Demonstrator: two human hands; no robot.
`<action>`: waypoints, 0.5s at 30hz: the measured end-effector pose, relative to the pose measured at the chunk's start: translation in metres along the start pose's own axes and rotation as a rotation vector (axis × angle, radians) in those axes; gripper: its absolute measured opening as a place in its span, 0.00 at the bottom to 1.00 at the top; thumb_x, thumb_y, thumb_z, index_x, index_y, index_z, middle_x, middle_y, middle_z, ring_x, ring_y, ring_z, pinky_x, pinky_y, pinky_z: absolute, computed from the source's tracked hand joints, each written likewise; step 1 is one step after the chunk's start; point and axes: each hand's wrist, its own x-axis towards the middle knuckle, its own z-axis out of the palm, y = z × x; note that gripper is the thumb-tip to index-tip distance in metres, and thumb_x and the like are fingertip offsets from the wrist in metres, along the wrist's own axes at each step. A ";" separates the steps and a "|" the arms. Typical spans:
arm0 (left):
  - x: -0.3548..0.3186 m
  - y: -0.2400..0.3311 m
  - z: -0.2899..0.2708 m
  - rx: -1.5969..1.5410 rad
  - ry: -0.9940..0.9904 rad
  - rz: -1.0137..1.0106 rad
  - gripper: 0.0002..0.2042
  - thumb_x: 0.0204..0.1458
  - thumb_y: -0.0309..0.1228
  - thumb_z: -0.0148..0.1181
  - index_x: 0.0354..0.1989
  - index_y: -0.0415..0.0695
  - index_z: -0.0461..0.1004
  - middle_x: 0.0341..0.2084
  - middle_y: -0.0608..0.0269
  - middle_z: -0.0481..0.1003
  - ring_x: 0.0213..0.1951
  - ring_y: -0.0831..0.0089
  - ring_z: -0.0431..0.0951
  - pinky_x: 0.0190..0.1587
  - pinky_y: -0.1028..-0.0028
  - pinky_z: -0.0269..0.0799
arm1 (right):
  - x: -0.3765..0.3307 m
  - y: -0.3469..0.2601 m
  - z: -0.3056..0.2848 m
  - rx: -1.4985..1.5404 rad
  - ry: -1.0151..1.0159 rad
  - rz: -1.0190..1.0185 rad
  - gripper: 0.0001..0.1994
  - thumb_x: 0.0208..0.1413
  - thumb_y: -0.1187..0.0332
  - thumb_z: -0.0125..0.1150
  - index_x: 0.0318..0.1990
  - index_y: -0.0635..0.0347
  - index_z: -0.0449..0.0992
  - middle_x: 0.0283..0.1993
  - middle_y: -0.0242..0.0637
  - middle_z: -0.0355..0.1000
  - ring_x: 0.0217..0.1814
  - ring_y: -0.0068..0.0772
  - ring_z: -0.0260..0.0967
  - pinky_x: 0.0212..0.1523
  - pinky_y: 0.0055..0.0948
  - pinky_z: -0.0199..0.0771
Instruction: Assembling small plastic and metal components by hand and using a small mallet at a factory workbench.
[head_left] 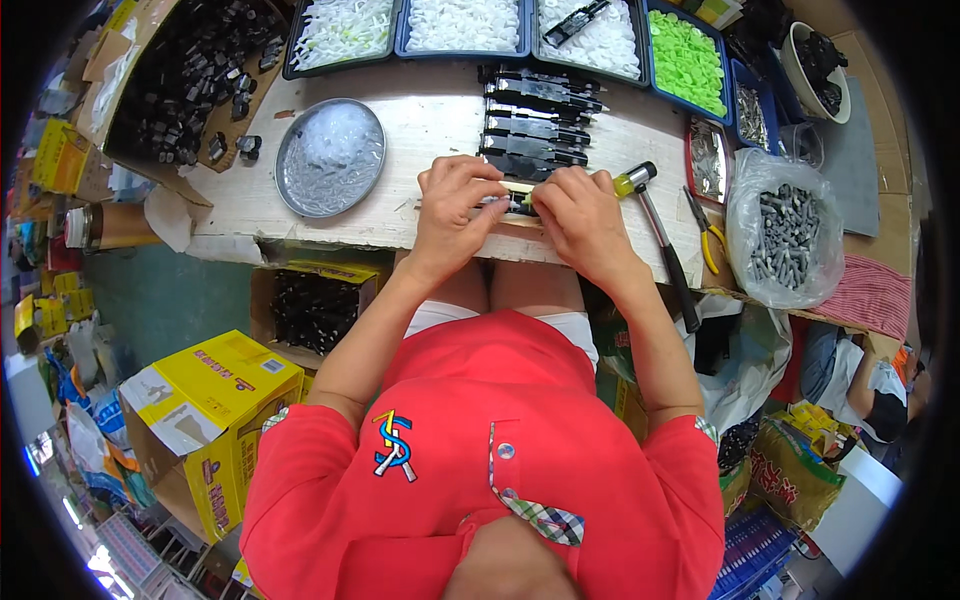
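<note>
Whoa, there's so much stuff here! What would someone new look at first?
Probably the bright red shirt, which fills the lower middle of the picture. Next might come the bright green pieces in a tray at the top, right of centre. The eye may then land on the left hand and right hand, close together over a small dark part at the table's near edge.

I saw the head-worn fisheye camera aimed steeply down, at close range, from above the red shirt; it framed left hand and right hand at the near edge of the bench.
</note>
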 end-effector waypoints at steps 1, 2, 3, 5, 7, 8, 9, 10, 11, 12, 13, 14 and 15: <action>-0.002 0.001 0.001 0.061 -0.019 -0.007 0.06 0.37 0.25 0.63 0.27 0.43 0.75 0.35 0.66 0.73 0.44 0.68 0.68 0.46 0.70 0.56 | 0.000 0.001 0.002 -0.037 -0.053 -0.026 0.05 0.40 0.74 0.55 0.27 0.57 0.68 0.29 0.34 0.62 0.34 0.35 0.61 0.35 0.33 0.53; -0.003 0.000 0.004 0.061 -0.020 -0.010 0.06 0.37 0.25 0.63 0.27 0.43 0.75 0.35 0.66 0.73 0.44 0.68 0.68 0.46 0.70 0.56 | 0.001 0.002 0.003 -0.037 -0.055 -0.026 0.05 0.40 0.74 0.55 0.27 0.57 0.68 0.29 0.34 0.62 0.34 0.35 0.61 0.35 0.33 0.53; -0.003 0.000 0.007 0.067 -0.020 -0.013 0.06 0.37 0.25 0.62 0.26 0.44 0.75 0.35 0.67 0.73 0.45 0.68 0.67 0.46 0.70 0.55 | 0.002 0.002 0.003 -0.071 -0.102 -0.046 0.06 0.39 0.74 0.55 0.28 0.57 0.68 0.29 0.34 0.62 0.34 0.35 0.61 0.35 0.34 0.53; -0.004 -0.001 0.011 0.072 -0.021 -0.017 0.06 0.37 0.26 0.62 0.26 0.44 0.75 0.35 0.67 0.73 0.46 0.68 0.67 0.46 0.70 0.53 | 0.005 0.002 0.004 -0.106 -0.149 -0.066 0.06 0.38 0.74 0.55 0.28 0.57 0.69 0.29 0.34 0.62 0.35 0.35 0.61 0.36 0.35 0.54; -0.004 -0.003 0.013 0.078 -0.035 0.008 0.06 0.36 0.24 0.61 0.26 0.43 0.74 0.35 0.67 0.72 0.45 0.68 0.67 0.46 0.70 0.53 | 0.010 0.001 0.004 -0.122 -0.213 -0.090 0.07 0.37 0.74 0.56 0.28 0.58 0.70 0.29 0.34 0.63 0.36 0.34 0.62 0.37 0.35 0.55; -0.004 -0.004 0.013 0.076 -0.036 0.006 0.06 0.36 0.24 0.61 0.26 0.43 0.74 0.35 0.67 0.72 0.45 0.68 0.67 0.46 0.70 0.53 | 0.013 0.000 0.003 -0.122 -0.215 -0.088 0.07 0.37 0.74 0.56 0.28 0.58 0.70 0.29 0.34 0.63 0.36 0.34 0.62 0.37 0.35 0.55; -0.004 -0.004 0.014 0.072 -0.029 0.013 0.06 0.35 0.24 0.61 0.26 0.43 0.74 0.34 0.67 0.72 0.45 0.68 0.67 0.46 0.69 0.53 | 0.016 0.000 0.001 -0.116 -0.243 -0.101 0.06 0.37 0.74 0.56 0.27 0.58 0.70 0.29 0.35 0.64 0.36 0.34 0.63 0.38 0.35 0.55; -0.005 -0.004 0.013 0.070 -0.022 0.018 0.07 0.35 0.23 0.60 0.26 0.43 0.74 0.34 0.67 0.72 0.45 0.68 0.67 0.46 0.69 0.53 | 0.018 -0.001 0.001 -0.108 -0.271 -0.117 0.05 0.37 0.74 0.57 0.26 0.59 0.71 0.29 0.35 0.65 0.36 0.34 0.63 0.38 0.35 0.56; -0.005 -0.005 0.014 0.071 -0.022 0.014 0.07 0.35 0.23 0.60 0.26 0.43 0.74 0.34 0.67 0.72 0.45 0.68 0.67 0.46 0.69 0.53 | 0.020 -0.001 0.002 -0.105 -0.274 -0.118 0.05 0.37 0.74 0.57 0.26 0.59 0.71 0.29 0.35 0.65 0.36 0.34 0.63 0.38 0.35 0.56; -0.004 -0.006 0.015 0.063 -0.014 0.027 0.06 0.35 0.24 0.59 0.24 0.44 0.73 0.34 0.67 0.71 0.45 0.67 0.66 0.46 0.67 0.52 | 0.021 -0.002 0.004 -0.111 -0.273 -0.129 0.05 0.37 0.73 0.57 0.26 0.59 0.71 0.29 0.35 0.65 0.37 0.34 0.64 0.38 0.35 0.56; -0.003 -0.006 0.017 0.051 -0.007 0.042 0.05 0.35 0.24 0.58 0.23 0.44 0.72 0.33 0.68 0.70 0.45 0.67 0.66 0.46 0.66 0.51 | 0.022 -0.002 0.003 -0.121 -0.273 -0.138 0.05 0.37 0.73 0.57 0.26 0.59 0.72 0.29 0.36 0.66 0.37 0.34 0.64 0.38 0.35 0.56; -0.004 -0.006 0.017 0.048 -0.008 0.041 0.05 0.35 0.24 0.58 0.23 0.44 0.72 0.33 0.68 0.70 0.45 0.67 0.66 0.46 0.66 0.51 | 0.022 -0.003 0.003 -0.121 -0.274 -0.136 0.05 0.37 0.73 0.57 0.26 0.59 0.72 0.29 0.36 0.66 0.37 0.34 0.64 0.38 0.35 0.56; -0.005 -0.006 0.016 0.048 -0.016 0.044 0.05 0.35 0.24 0.58 0.24 0.44 0.72 0.33 0.68 0.70 0.45 0.67 0.66 0.46 0.66 0.51 | 0.021 -0.004 0.003 -0.122 -0.288 -0.133 0.05 0.37 0.73 0.57 0.26 0.59 0.72 0.29 0.36 0.66 0.37 0.34 0.64 0.38 0.35 0.56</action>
